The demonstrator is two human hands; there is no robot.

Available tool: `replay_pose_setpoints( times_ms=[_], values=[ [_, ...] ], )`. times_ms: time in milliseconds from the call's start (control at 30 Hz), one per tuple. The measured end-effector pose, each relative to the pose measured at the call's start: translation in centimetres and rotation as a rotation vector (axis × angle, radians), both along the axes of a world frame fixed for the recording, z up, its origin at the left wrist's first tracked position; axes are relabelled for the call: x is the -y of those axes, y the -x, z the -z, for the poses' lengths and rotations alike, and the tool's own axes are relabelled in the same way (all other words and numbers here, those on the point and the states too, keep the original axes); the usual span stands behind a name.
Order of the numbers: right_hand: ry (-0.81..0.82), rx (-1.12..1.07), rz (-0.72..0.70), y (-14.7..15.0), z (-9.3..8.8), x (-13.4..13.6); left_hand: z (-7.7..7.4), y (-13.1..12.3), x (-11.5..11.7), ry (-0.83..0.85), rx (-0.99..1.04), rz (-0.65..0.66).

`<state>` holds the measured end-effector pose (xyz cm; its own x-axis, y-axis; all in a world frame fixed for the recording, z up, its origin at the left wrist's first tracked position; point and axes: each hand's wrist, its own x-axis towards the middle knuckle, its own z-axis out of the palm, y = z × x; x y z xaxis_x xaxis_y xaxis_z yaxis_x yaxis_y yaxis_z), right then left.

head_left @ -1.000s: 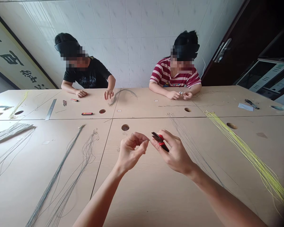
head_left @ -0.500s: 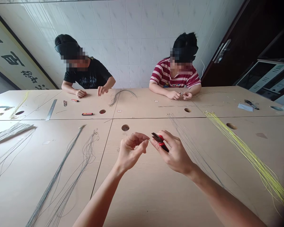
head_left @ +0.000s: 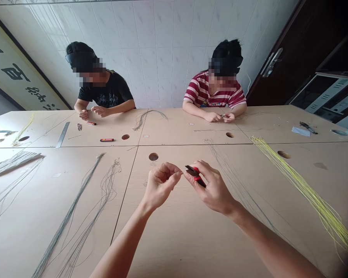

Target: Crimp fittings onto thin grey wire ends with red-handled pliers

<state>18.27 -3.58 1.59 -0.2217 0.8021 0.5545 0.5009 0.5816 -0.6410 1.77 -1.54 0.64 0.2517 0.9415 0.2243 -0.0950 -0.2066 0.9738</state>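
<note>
My left hand [head_left: 160, 186] is raised over the light wooden table [head_left: 176, 239], its thumb and forefinger pinched on the end of a thin wire that is barely visible. Just right of it, my right hand [head_left: 213, 187] is closed round small red and black pliers [head_left: 195, 175], whose jaws point left toward the pinched fingertips. The two hands nearly touch. A fan of thin grey wires [head_left: 237, 181] lies on the table just right of my right hand.
Yellow wires [head_left: 304, 189] spread at the right; grey wire bundles [head_left: 75, 208] lie at the left. Round holes [head_left: 153, 156] dot the table. Across it sit two people, one in black [head_left: 104, 92], one in a striped shirt [head_left: 214, 92]. A steel ruler [head_left: 62, 134] and a red tool [head_left: 106, 139] lie far left.
My hands have stayed almost in place, pinching and gripping as before. The person in black has drawn one hand back from the wire loop toward their body.
</note>
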Motion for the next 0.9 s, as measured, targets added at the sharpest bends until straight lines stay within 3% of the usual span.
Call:
replay_pose_setpoints(
  times_ms=[600,900],
  values=[
    [0.01,-0.004,0.027,0.13,0.06,-0.03,-0.03,0.01,-0.05,0.04,-0.019,0.006],
    [0.201,-0.09,-0.004,0.04,-0.03,0.22,0.37,-0.08,0.07,-0.039,-0.085,0.006]
  ],
)
